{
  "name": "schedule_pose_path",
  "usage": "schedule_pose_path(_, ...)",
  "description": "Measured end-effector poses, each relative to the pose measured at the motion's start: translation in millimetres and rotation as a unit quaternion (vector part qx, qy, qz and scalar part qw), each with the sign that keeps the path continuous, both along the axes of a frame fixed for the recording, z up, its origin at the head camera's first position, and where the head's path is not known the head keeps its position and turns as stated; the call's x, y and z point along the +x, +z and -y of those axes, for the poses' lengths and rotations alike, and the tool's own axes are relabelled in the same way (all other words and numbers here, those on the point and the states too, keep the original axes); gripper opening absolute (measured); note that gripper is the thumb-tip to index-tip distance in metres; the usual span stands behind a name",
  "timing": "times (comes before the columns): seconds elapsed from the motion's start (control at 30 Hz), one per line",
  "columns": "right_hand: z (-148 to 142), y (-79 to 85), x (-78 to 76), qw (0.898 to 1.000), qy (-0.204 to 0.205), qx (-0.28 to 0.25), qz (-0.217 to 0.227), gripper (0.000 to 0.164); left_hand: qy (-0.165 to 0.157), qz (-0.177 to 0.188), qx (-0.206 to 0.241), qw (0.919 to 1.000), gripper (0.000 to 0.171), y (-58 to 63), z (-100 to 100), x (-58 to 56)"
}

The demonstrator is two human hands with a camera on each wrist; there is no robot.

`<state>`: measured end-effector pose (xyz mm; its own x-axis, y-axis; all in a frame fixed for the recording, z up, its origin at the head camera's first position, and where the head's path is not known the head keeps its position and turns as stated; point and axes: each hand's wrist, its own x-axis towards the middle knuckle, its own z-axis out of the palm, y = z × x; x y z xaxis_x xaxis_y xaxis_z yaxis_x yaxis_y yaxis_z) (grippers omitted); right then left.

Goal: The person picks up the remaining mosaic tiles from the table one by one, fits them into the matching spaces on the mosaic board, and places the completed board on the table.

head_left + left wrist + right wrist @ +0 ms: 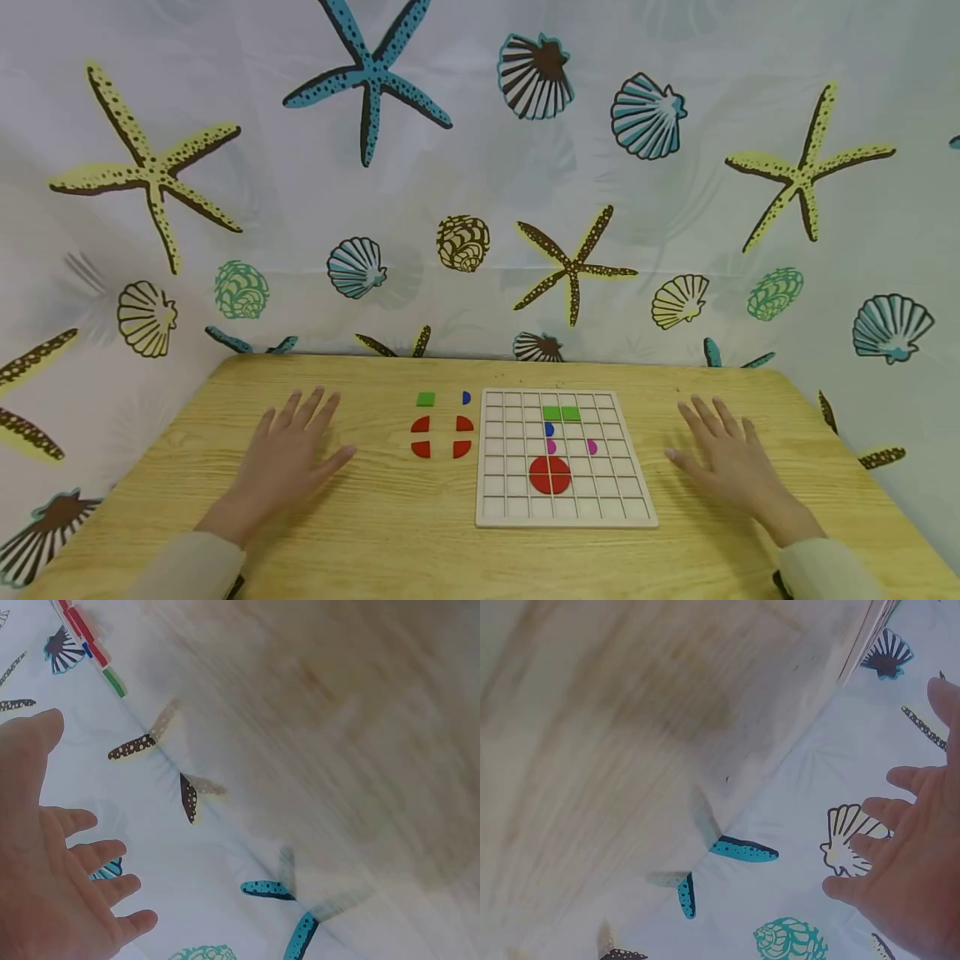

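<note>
My left hand [283,454] is at the table's left side, fingers spread and nothing held. On the right side my right hand [731,462] is likewise spread and holds nothing. Between them lies a pale grid board [517,508]. It bears two green squares [561,413], a blue half-disc [549,430], two magenta half-discs [592,447] and a red disc [550,475] of quarter pieces. Left of the board are a loose green square [426,399], a loose blue half-disc [467,398] and several red quarter pieces [422,450]. Both wrist views show straight fingers touching no piece.
The wooden table [360,533] has a light grain. Behind it and along both sides hangs a white cloth [465,167] printed with starfish and shells. The loose pieces lie between the left hand and the board; the right hand is just beyond the board's right edge.
</note>
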<state>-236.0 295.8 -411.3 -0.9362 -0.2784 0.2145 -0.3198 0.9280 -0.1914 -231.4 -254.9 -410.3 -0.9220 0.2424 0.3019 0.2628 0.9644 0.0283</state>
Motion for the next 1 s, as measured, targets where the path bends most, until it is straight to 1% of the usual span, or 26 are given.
schedule_pose_path(0.3, 13, -5.9, -6.6, 0.999, 0.022, 0.027, -0.010, 0.071, -0.035, -0.015, -0.017, 0.9991, 0.073, -2.9, -18, -5.1)
schedule_pose_path(0.53, 22, -7.4, -9.2, 0.999, 0.037, 0.034, -0.010, 0.067, -0.063, -0.031, -0.030, 0.9971, 0.071, -3.2, -34, -6.9)
schedule_pose_path(0.83, 35, -9.5, -11.6, 0.997, 0.059, 0.047, -0.025, 0.062, -0.093, -0.025, -0.029, 0.9949, 0.066, -7.2, -54, -11.2)
schedule_pose_path(1.0, 40, -12.1, -13.7, 0.996, 0.068, 0.056, -0.031, 0.059, -0.112, -0.025, -0.020, 0.9932, 0.063, -9.2, -66, -13.3)
